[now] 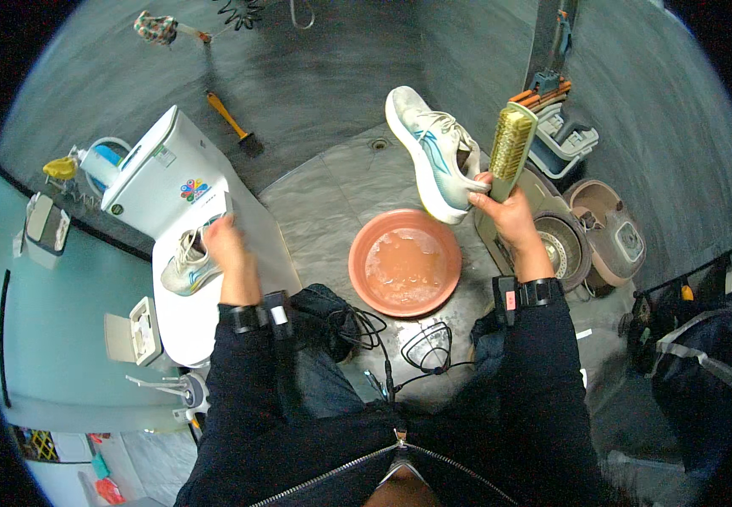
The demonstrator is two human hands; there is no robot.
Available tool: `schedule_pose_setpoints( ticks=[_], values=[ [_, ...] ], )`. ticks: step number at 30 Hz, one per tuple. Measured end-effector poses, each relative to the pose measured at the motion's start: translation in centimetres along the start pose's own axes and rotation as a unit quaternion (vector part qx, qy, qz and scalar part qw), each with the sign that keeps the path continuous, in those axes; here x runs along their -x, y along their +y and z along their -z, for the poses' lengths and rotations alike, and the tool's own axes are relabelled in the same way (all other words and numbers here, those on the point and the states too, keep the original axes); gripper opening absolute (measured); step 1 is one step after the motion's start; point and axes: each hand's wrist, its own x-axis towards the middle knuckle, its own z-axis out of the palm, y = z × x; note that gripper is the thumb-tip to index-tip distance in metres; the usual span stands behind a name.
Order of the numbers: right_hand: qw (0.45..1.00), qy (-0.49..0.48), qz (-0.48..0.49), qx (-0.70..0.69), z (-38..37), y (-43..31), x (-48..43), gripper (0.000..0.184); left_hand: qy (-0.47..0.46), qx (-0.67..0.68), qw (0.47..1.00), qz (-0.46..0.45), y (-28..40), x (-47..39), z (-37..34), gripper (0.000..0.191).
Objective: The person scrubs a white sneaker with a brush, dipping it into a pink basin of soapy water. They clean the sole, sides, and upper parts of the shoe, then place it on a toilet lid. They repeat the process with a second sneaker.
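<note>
My right hand (510,214) grips a scrub brush (512,146) by its handle, bristles up. The same hand pinches the heel of a white running shoe (432,155) with blue side stripes. That shoe is tilted, toe away from me, above the floor beyond a pink plastic basin (356,279). Foamy, cloudy water (410,266) fills part of the basin. On the closed white toilet lid (185,329) is a matching shoe (190,263), toe towards me. My left hand (228,244), slightly blurred, closes around its heel, partly hiding it.
The toilet tank (157,171) stands at left. A foot-bath tub (553,247) and a lidded beige appliance (616,231) sit at right, near a grey plastic caddy (562,139). Black cables (429,348) loop before my body. A yellow-handled brush (230,117) hangs on the wall.
</note>
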Motion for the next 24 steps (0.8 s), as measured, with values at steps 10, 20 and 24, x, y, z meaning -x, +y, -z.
schedule_pose_setpoints(
  ticks=[10, 20, 24],
  values=[
    [0.976, -0.109, -0.086, -0.166, -5.7, -2.2, 2.0, 0.024, -0.512, 0.311, 0.754, 0.268, 2.0, 17.8, -13.6, 0.062],
    [0.972, -0.089, -0.190, -0.104, -5.6, -1.8, 1.0, 0.021, -0.526, 0.423, 0.659, 0.331, -0.7, 16.5, -11.5, 0.057],
    [0.971, 0.024, -0.225, -0.079, -5.1, -0.3, 0.6, 0.019, -0.496, 0.364, 0.717, 0.327, -2.2, 16.3, -11.7, 0.054]
  ],
)
